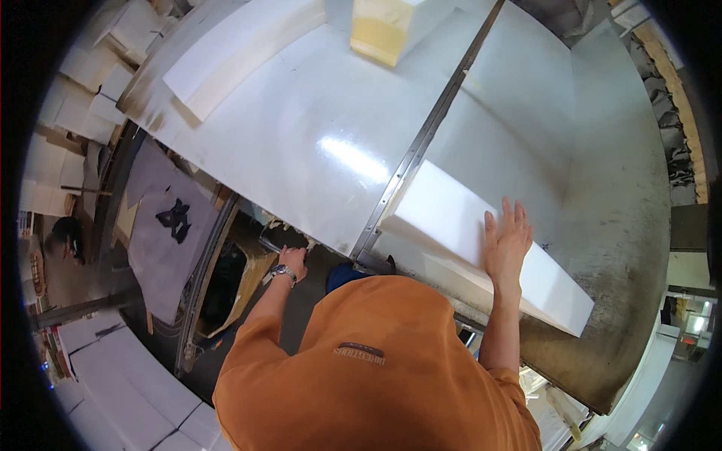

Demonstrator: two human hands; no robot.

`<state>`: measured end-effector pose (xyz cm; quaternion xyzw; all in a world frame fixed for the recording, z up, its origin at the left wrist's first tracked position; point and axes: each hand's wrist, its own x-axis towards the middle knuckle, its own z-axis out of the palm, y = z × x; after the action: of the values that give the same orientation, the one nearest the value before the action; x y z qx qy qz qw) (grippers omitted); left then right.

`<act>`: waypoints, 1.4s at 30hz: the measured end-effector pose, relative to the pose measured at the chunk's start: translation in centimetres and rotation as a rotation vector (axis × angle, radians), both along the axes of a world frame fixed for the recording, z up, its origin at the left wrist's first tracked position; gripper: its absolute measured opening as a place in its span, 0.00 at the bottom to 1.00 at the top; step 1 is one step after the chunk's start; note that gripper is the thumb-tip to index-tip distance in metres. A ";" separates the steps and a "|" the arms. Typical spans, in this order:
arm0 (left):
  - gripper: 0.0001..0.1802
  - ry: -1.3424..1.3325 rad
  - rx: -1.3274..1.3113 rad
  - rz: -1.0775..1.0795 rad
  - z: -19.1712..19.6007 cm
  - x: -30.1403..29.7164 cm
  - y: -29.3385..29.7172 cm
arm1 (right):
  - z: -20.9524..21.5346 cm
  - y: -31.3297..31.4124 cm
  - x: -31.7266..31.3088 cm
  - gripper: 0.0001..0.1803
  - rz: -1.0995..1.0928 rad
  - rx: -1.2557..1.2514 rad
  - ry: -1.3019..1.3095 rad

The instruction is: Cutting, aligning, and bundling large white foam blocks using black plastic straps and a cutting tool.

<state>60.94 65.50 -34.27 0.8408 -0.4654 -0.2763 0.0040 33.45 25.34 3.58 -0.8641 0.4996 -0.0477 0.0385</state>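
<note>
A broad, pale, shiny tabletop fills most of the view, its right portion stained brown toward the near corner. In front of it stands a person in an orange shirt, arms apart. To the left, at the side of the tabletop, lies a grey sheet. A long, curved-looking white block rests along the far left edge. The long white block by the right hand lies slantwise near the close edge, its left end just beside a dark metal strip that crosses the tabletop. A smaller yellowish block sits at the far side, left of that strip. The right hand rests on the long white block, fingers spread and loose rather than clenched. The left hand is low by the near edge, at a dark bar; whether its fingers grasp the bar, I cannot tell. A crumpled black item lies on the grey sheet. Smallest is a metal wristwatch on the left wrist.
</note>
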 end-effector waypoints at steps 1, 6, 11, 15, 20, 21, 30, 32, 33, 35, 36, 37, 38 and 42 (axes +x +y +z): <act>0.25 0.047 0.063 -0.002 -0.6 0.2 -0.1 | -0.2 0.1 0.0 0.35 -0.010 -0.010 -0.001; 0.25 0.121 0.194 -0.047 -2.3 1.2 -1.3 | -0.7 0.3 0.2 0.36 -0.003 -0.052 -0.016; 0.26 0.062 0.182 -0.113 -3.1 1.6 -2.3 | -1.2 0.6 1.3 0.36 0.020 -0.036 -0.016; 0.24 0.024 0.117 -0.143 -5.0 0.5 -1.8 | -1.4 1.5 0.3 0.37 0.002 -0.068 -0.005; 0.23 -0.025 -0.051 -0.084 -9.8 1.6 -0.6 | -1.2 2.3 1.3 0.38 -0.046 -0.099 -0.009; 0.23 0.099 -0.136 0.061 -12.7 1.9 2.2 | -1.4 2.4 2.0 0.38 -0.026 -0.083 -0.033; 0.16 -0.094 -0.231 -0.078 -6.1 0.6 -0.1 | -5.7 4.7 -0.4 0.34 -0.155 -0.192 -0.050; 0.17 -0.113 -0.250 -0.080 -6.2 0.5 0.3 | -6.0 5.2 -0.7 0.33 -0.154 -0.202 -0.067; 0.18 -0.096 -0.219 -0.058 -6.4 0.7 -0.2 | -6.2 5.4 -0.9 0.32 -0.152 -0.206 -0.082; 0.19 -0.077 -0.195 -0.081 -6.2 0.8 -0.4 | -6.5 5.7 -1.4 0.32 -0.157 -0.222 -0.078; 0.20 -0.056 -0.164 -0.101 -6.1 0.8 -0.5 | -6.7 5.8 -1.7 0.32 -0.157 -0.232 -0.072; 0.22 -0.008 -0.134 -0.130 -5.9 1.1 -0.5 | -6.7 6.1 -1.7 0.32 -0.163 -0.237 -0.076; 0.22 -0.014 -0.139 -0.134 -5.7 1.1 -0.5 | -6.7 6.3 -1.6 0.33 -0.166 -0.242 -0.083; 0.23 0.005 -0.169 -0.086 -5.5 1.0 -0.3 | -6.6 7.0 -1.7 0.34 -0.163 -0.266 -0.101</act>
<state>61.90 65.24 -39.73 0.8161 -0.5228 -0.2378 0.0642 31.78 32.31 -3.02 -0.8147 0.5547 -0.1598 -0.0552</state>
